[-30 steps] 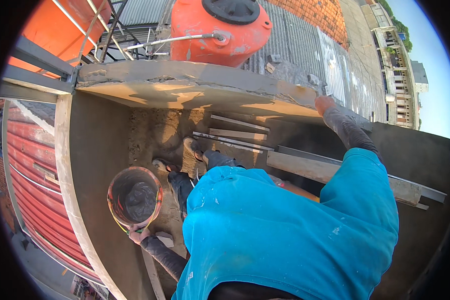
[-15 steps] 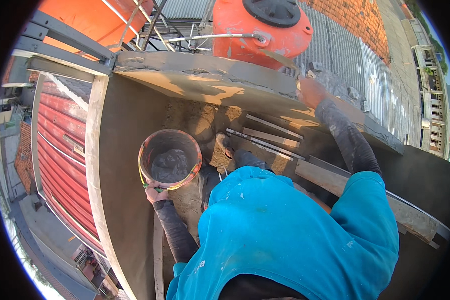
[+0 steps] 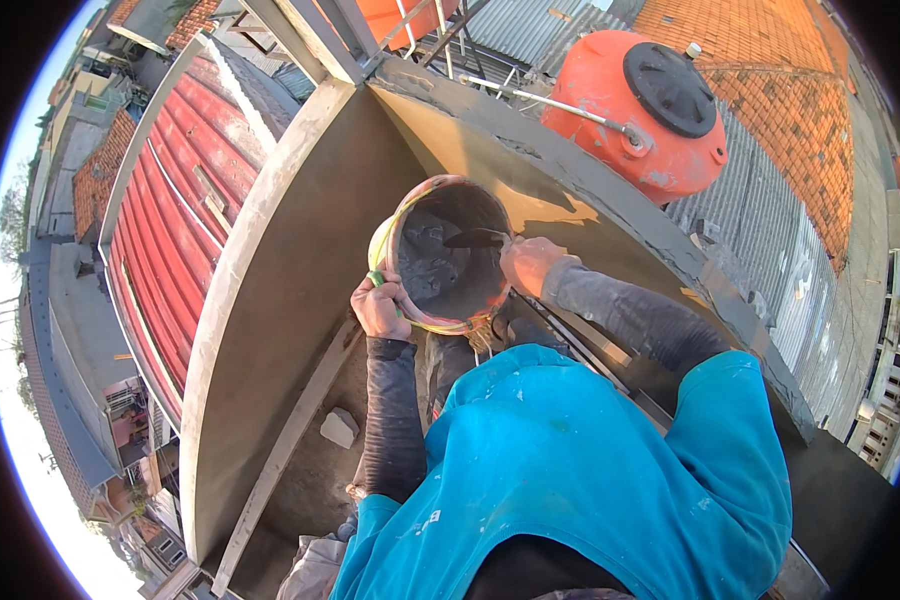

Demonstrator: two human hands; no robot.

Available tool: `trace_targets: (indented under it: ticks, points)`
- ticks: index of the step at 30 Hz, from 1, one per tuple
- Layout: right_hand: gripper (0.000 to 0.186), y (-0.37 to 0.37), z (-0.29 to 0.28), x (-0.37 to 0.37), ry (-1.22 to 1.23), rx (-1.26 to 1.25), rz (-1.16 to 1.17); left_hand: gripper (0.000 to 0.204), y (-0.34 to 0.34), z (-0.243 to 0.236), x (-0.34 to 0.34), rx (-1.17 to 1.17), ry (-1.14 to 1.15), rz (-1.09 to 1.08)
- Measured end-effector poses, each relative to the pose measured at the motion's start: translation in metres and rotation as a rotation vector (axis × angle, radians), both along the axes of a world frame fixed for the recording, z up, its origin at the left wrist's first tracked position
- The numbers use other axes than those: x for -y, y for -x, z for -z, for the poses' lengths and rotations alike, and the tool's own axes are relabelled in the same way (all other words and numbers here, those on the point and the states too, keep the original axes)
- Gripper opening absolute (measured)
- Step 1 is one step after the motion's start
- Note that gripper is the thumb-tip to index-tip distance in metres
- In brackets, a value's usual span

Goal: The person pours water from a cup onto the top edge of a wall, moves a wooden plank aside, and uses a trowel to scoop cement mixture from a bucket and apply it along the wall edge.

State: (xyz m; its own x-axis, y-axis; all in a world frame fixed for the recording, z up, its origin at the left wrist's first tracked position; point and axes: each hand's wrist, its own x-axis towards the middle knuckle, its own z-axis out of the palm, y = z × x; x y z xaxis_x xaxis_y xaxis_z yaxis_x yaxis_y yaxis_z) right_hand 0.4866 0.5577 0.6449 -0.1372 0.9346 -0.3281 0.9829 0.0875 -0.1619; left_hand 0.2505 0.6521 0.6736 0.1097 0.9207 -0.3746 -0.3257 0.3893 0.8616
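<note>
My left hand [image 3: 378,304] is closed around the green grip of the handle on a bucket [image 3: 382,245], which tilts so that its mouth faces me. Wet grey mortar [image 3: 432,250] lies in the bottom of it. At the bucket's right rim my right hand [image 3: 530,264] is closed on a trowel [image 3: 475,239], whose dark blade reaches inside over the mortar. The trowel's handle is hidden in my fingers.
A plastered parapet wall [image 3: 280,260] curves along the left, meeting a rough-topped wall [image 3: 570,165] ahead. Beyond it stand an orange water tank [image 3: 590,95] and corrugated roofing [image 3: 770,220]. A long wooden plank [image 3: 295,440] and a broken block [image 3: 339,428] lie at lower left.
My right hand has come down from the wall top with the trowel, into the bucket. My left hand has raised and tilted the bucket. The view has turned toward the left.
</note>
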Motion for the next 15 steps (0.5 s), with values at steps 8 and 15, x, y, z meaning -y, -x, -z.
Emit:
trace_targets:
  ticks: [8,15]
  points:
    - [0.022,0.019,-0.027,-0.008,0.288,-0.145,-0.130,0.023,-0.019,-0.008,0.015,0.095,-0.080,-0.065]
    - [0.027,-0.017,-0.041,0.008,0.807,-1.143,0.312,0.021,-0.012,-0.011,0.014,0.063,-0.067,-0.011]
